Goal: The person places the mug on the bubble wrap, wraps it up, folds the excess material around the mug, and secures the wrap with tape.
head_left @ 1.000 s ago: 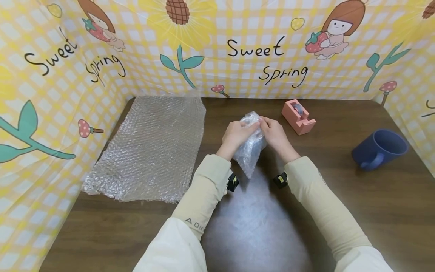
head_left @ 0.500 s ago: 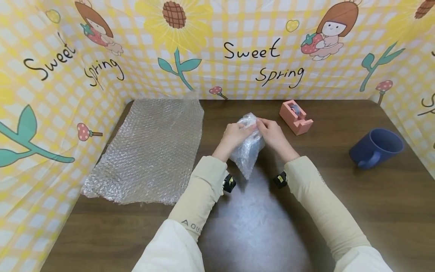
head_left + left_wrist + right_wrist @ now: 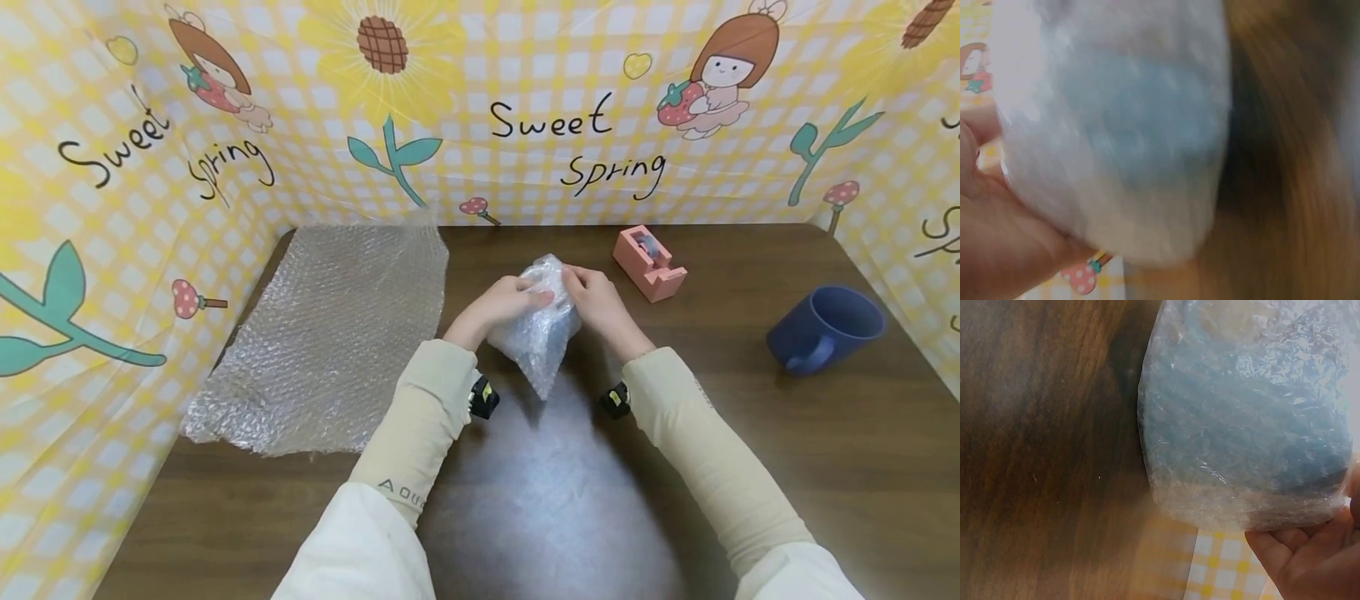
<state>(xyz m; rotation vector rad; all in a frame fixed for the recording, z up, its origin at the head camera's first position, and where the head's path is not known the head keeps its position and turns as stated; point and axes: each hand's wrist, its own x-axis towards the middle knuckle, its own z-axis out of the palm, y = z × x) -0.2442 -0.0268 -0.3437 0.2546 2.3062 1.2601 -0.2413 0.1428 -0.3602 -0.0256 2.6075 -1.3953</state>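
Both hands hold a bubble-wrapped bundle [image 3: 543,342] above the middle of the table, its pointed end toward me. Something bluish shows through the wrap in the right wrist view; its kind cannot be made out. My left hand [image 3: 504,298] grips the bundle's left side, thumb across the top. Blurred in the left wrist view, the bundle [image 3: 1129,125] lies against the left palm [image 3: 1010,237]. At the upper right of the bundle, my right hand [image 3: 597,302] pinches the wrap between thumb and fingers. The right wrist view has these fingers [image 3: 1310,547] at the bundle's lower edge.
A flat sheet of bubble wrap [image 3: 337,342] covers the table's left part. Behind the right hand stands a pink tape dispenser [image 3: 649,263] with a roll in it. A blue mug [image 3: 821,332] lies tilted at the right. Patterned cloth [image 3: 525,192] walls the back and sides.
My left hand has shifted left and turned flatter across the bundle, its wrist swinging outward. More of the bundle's left side shows now. The right hand keeps its pinch; the head view tilts slightly.
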